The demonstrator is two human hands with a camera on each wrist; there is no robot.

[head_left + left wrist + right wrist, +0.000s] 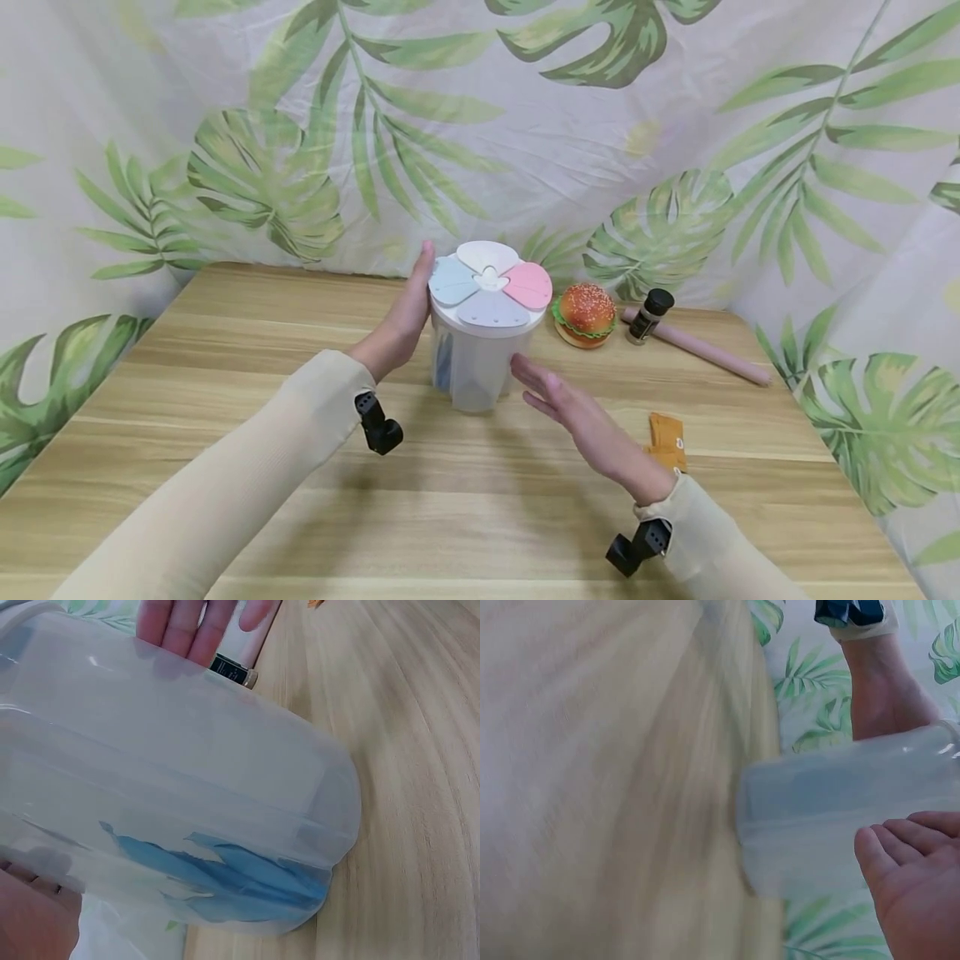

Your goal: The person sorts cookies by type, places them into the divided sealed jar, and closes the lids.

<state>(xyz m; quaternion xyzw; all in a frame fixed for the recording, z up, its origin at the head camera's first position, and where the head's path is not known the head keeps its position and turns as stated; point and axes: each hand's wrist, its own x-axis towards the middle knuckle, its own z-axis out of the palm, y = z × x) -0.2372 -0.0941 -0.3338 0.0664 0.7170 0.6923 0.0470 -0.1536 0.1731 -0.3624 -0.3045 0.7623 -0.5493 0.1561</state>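
A translucent plastic jar (480, 367) stands upright on the wooden table. Its lid (491, 319) has white, blue, pink and lavender petal-shaped flaps, all lying down. Crumpled blue pieces (225, 877) show through its wall, low in one section. My left hand (401, 325) rests along the jar's left side, one digit pointing up beside the lid; the jar partly hides its other fingers. On the right side, my right hand (577, 417) is held with fingers extended and fingertips close to the jar wall. Whether they touch it I cannot tell.
Right of the jar sits a toy hamburger (585, 315). Beyond it, a small black-capped bottle (648, 317) stands by a mauve rod (708, 352) lying diagonally. Orange packets (667, 442) lie behind my right wrist. A leaf-patterned cloth (525, 158) hangs behind the table.
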